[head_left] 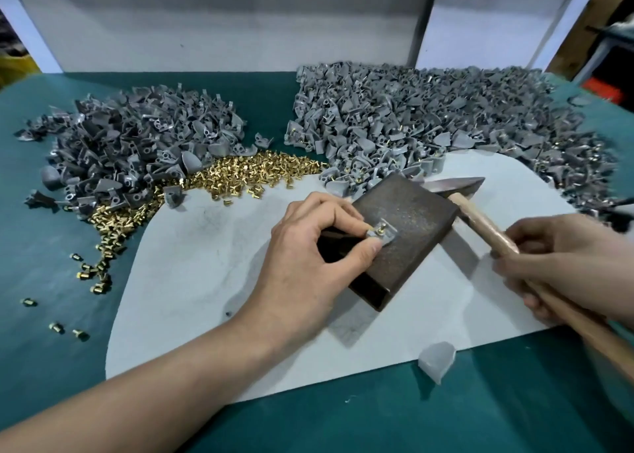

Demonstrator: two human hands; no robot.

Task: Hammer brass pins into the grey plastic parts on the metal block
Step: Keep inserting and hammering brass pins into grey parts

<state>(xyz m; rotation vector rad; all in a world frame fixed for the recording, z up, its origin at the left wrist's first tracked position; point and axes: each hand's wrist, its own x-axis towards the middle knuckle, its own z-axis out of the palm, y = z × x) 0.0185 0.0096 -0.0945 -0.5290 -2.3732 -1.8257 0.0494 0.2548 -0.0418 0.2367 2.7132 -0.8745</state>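
Pinching grey plastic part (386,235) with left hand (308,246) grip, flat on metal block (411,212) mid tabletop (41,264). Half hidden by fingertips (373,245): brass pin (380,229) poking up from part. Clamping hammer (480,221) handle in right hand (562,264) grip, blurry; handle end cut off at right edge.

— Looks from where?
— From the wearer's head, forward and steeply down onto the green table (51,246); wide-angle, bowing the edges.
— How near?
— Close, over the work. Holds the metal block (411,212) and the grey plastic part (384,234) on it just off centre toward 3 o'clock. Takes in the left hand (308,246) from 7 o'clock, the right hand (566,257) and hammer (478,217) from 4 o'clock.
— And farthest?
— Reaches the white back wall (240,23) at 12 o'clock.
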